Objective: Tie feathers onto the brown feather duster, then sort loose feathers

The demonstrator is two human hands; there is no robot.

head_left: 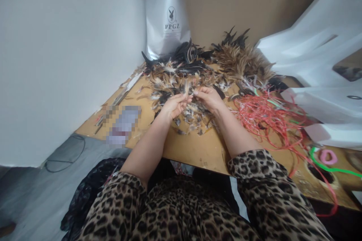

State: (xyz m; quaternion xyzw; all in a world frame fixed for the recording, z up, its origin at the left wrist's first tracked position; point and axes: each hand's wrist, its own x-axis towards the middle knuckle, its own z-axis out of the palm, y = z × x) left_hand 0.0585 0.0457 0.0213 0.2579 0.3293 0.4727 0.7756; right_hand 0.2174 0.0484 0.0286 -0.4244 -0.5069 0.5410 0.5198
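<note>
My left hand point(175, 104) and my right hand point(208, 98) meet over a heap of brown, black and white feathers point(181, 73) on a wooden table point(192, 148). Both hands have their fingers pinched together around a small tuft of feathers point(187, 87) held between them. Loose feathers lie scattered under my wrists. A bundle of long tan and black feathers point(243, 58) lies further back on the right.
A tangle of red string point(263, 115) lies right of my right hand, with green cord point(333, 167) and a pink ring point(328, 156) beyond. A white PPGZ bag point(166, 15) stands at the back. White bags point(319, 67) are piled at the right. A cable point(66, 154) lies on the floor.
</note>
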